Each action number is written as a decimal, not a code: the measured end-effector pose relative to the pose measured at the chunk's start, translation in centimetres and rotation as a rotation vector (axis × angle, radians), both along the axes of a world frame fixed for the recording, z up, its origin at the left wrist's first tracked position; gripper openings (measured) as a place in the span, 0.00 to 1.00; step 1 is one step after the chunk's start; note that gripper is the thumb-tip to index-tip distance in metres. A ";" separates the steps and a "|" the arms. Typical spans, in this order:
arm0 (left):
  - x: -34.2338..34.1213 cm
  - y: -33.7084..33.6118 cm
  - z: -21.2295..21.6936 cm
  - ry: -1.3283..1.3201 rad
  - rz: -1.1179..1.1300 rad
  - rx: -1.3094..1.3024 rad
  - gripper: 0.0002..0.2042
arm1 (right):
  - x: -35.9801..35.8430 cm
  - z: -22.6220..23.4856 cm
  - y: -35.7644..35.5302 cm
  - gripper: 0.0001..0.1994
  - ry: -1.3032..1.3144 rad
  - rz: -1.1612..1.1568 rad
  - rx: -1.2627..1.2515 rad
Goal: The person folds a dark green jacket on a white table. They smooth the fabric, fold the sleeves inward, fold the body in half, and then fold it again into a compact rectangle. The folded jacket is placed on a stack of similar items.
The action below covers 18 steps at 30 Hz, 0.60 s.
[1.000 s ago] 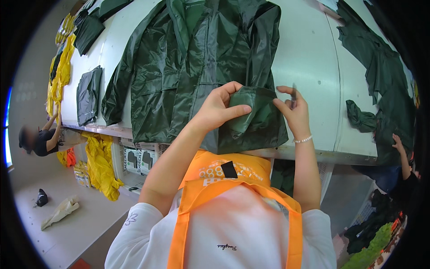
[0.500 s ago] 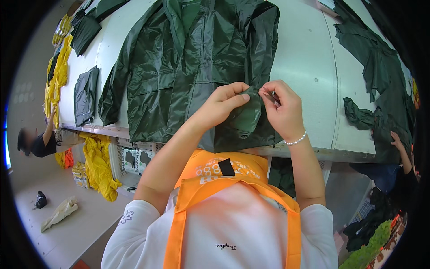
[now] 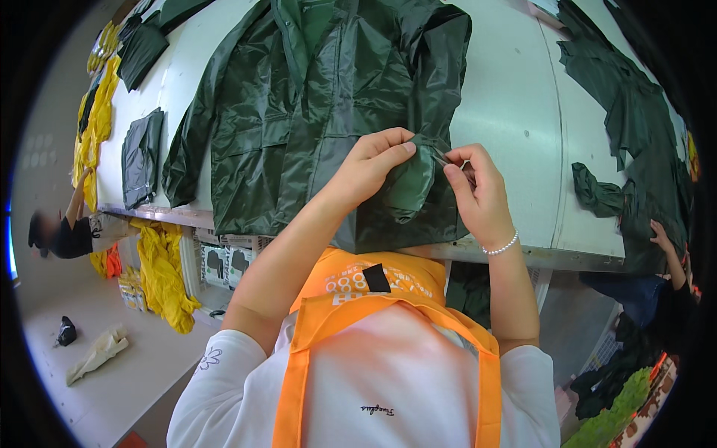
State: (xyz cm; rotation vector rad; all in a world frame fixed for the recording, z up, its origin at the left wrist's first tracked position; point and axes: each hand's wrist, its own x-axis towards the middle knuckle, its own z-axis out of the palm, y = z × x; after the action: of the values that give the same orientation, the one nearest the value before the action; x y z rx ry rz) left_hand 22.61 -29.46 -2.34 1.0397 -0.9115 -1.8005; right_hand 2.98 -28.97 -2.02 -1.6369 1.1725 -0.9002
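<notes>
A dark green rain jacket [image 3: 291,149] lies spread on the pale table in front of me. My left hand [image 3: 377,160] pinches the cuff end of the jacket's right-side sleeve [image 3: 412,187] between thumb and fingers. The sleeve end hangs folded below that grip. Close beside it, my right hand [image 3: 478,183] is closed around a small, thin metal tool [image 3: 442,157], much like thread snips. Its tip reaches the cuff edge; most of the tool is hidden in my palm.
A folded dark garment [image 3: 142,158] lies left of the jacket, with yellow garments [image 3: 101,142] at the table's far left. More dark green garments [image 3: 631,112] lie at the right, where a co-worker's hand [image 3: 660,234] touches them. The metal table edge [image 3: 567,257] runs before me.
My right hand has shifted slightly right and down, and the metal tip now shows between its fingers and the cuff. The sleeve end has turned a little in my left hand's grip.
</notes>
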 end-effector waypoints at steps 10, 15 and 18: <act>-0.3 -0.2 0.2 -0.189 -0.043 -0.089 0.08 | 0.5 0.6 -1.3 0.09 0.136 0.027 -0.231; -0.3 -0.3 0.6 -0.153 -0.012 -0.040 0.09 | -0.1 0.7 -1.6 0.09 0.172 0.033 -0.224; -0.1 -0.5 0.2 -0.193 -0.050 -0.058 0.09 | -0.3 0.8 -1.7 0.09 0.168 0.049 -0.214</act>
State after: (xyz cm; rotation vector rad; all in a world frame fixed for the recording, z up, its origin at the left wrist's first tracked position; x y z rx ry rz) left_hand 22.48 -29.91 -2.14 1.1776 -1.1082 -1.7246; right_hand 2.65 -30.65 -1.17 -1.9372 1.1748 -0.8950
